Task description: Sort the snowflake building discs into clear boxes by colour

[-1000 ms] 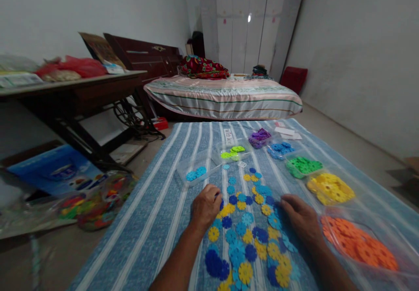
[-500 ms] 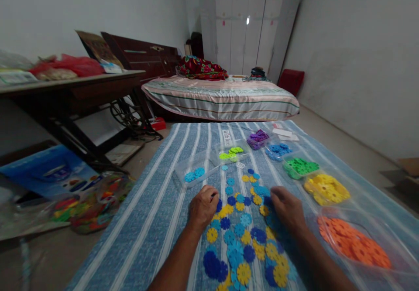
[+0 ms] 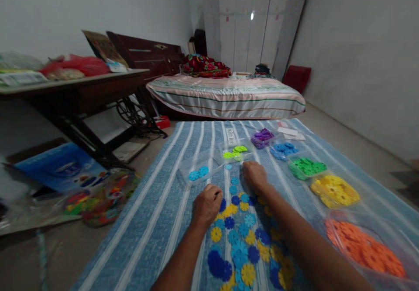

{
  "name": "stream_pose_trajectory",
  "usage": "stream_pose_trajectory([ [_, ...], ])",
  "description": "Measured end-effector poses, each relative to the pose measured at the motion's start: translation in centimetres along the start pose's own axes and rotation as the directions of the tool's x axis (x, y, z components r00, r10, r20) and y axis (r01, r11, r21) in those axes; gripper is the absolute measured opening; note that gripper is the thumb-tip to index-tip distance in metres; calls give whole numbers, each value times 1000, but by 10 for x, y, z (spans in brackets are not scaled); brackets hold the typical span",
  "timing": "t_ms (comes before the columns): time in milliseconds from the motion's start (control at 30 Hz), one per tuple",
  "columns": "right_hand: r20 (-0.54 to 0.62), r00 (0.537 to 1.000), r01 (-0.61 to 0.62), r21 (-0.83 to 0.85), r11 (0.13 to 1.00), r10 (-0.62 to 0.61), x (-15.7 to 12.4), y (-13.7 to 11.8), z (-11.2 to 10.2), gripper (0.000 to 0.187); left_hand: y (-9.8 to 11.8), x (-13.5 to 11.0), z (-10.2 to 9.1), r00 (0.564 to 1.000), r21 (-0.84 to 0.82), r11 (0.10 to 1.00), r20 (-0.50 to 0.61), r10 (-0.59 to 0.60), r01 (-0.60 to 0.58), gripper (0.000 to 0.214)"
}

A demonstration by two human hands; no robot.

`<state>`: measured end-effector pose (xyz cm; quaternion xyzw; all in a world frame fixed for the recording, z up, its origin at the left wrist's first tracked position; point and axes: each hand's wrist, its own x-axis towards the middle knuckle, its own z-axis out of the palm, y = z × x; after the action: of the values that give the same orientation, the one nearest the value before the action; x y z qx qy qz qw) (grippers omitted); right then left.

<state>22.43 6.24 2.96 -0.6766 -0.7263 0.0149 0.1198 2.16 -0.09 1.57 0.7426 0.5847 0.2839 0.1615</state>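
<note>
My left hand (image 3: 207,203) rests with curled fingers at the left edge of a loose spread of flower-shaped plastic discs. Whatever its fingers hold, if anything, is hidden. Beside it lie a yellow disc (image 3: 216,234) and a dark blue disc (image 3: 229,223), among light blue ones (image 3: 250,219). My right hand (image 3: 254,175) is stretched over the far end of the spread, back of the hand up, fingers closed and pointing down. Its fingertips are out of sight. Close to its left is a clear box (image 3: 250,155) with lime green discs (image 3: 240,149).
Another clear box (image 3: 183,169) holds a few light blue discs. Along the right stand boxes of purple (image 3: 262,136), blue (image 3: 283,149), green (image 3: 307,167), yellow (image 3: 335,190) and orange discs (image 3: 366,247). Everything sits on a striped blue cloth (image 3: 157,199). A bed (image 3: 225,99) is beyond.
My right hand has moved forward and left, from the right side of the spread to its far end. My left hand has stayed nearly in place. The view has shifted slightly.
</note>
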Motion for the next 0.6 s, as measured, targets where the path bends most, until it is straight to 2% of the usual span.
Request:
stream_pose_trajectory([
  [167, -12, 998, 63, -37, 997, -63, -3, 6, 5, 22, 5, -5, 1, 1000, 3, 1000, -17, -23, 23, 17],
  [333, -56, 992, 111, -48, 993, -114, -17, 12, -3, 24, 5, -9, 5, 999, -35, 998, -30, -45, 44, 16],
  [400, -90, 989, 116, -42, 992, -119, -30, 10, -6, 25, 4, -10, 7, 996, -101, 992, -39, -82, 78, 17],
  [467, -140, 981, 136, -10, 991, -136, -46, 3, -8, 27, 4, -11, 7, 993, -213, 972, -43, -109, 97, 29],
  [533, -191, 965, 196, 63, 979, -181, -65, -5, -7, 30, 6, -12, 7, 995, -331, 940, -25, -92, 78, 44],
  [600, -240, 943, 272, 164, 948, -230, -83, -12, -4, 34, 11, -14, 4, 999, -407, 913, 3, -41, 39, 49],
])
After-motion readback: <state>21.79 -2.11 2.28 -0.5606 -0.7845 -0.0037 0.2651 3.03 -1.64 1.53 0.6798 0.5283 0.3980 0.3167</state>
